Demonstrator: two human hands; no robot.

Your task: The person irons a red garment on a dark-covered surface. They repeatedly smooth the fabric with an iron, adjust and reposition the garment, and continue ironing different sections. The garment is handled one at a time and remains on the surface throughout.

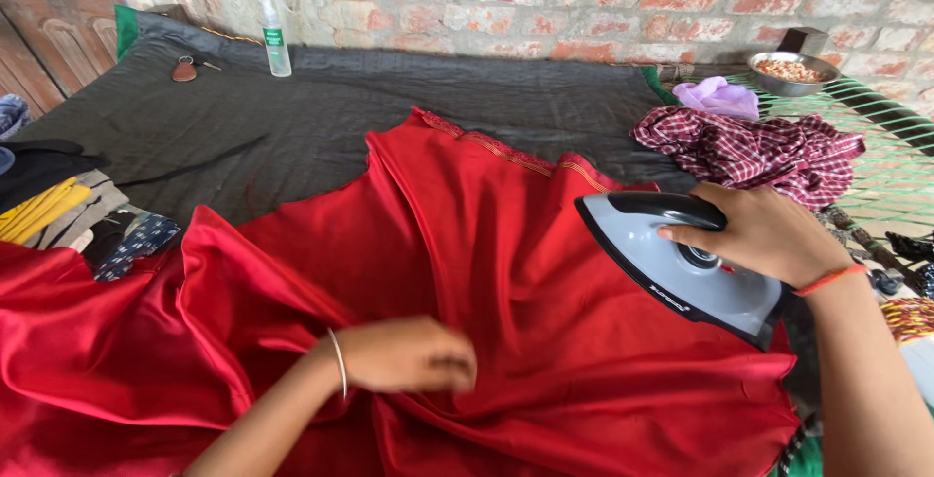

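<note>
One glossy red cloth point(506, 273), satin-smooth, rumpled into soft folds, gold-trimmed along its far edge, spread across a dark grey blanket point(292, 117); lower and left parts cut off by the frame. One grey iron point(681, 263), wedge-shaped with a black handle, resting flat on the cloth at the right. Right hand point(764, 234) wrapped over the handle, fingers point(696, 236) curled shut around it; orange thread at the wrist. Left hand point(409, 353) down on the cloth near its middle, fingers bunched together, pinching a fold; fingertips hidden beneath the knuckles; thin metal bangle at the wrist. Beyond the iron, one crumpled maroon checked garment point(749, 151), one lilac cloth point(720, 98), one round metal bowl point(793, 70), contents hard to make out. Far left, one clear spray bottle point(275, 35) upright by the rough brick wall point(584, 0), one keyring point(185, 69) beside it. Folded clothes point(68, 210) at the left edge, partly cut off.
</note>
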